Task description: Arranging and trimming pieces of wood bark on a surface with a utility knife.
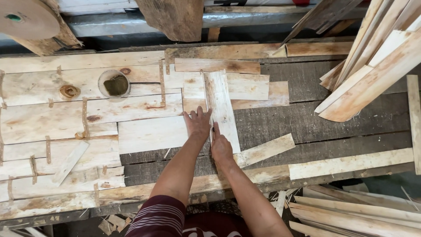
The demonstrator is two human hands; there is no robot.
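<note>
My left hand lies flat, fingers spread, on a pale veneer sheet at the middle of the work table. My right hand rests just right of it, with fingers pressed along the left edge of a narrow upright veneer strip. The strip overlaps wider veneer pieces behind it. Whether the right hand grips a small tool is hidden.
Joined veneer sheets with brown tape strips cover the left of the dark table. A knot hole shows in one sheet. A tape roll sits far left. Leaning veneer slats stand at right; loose strips lie along the front edge.
</note>
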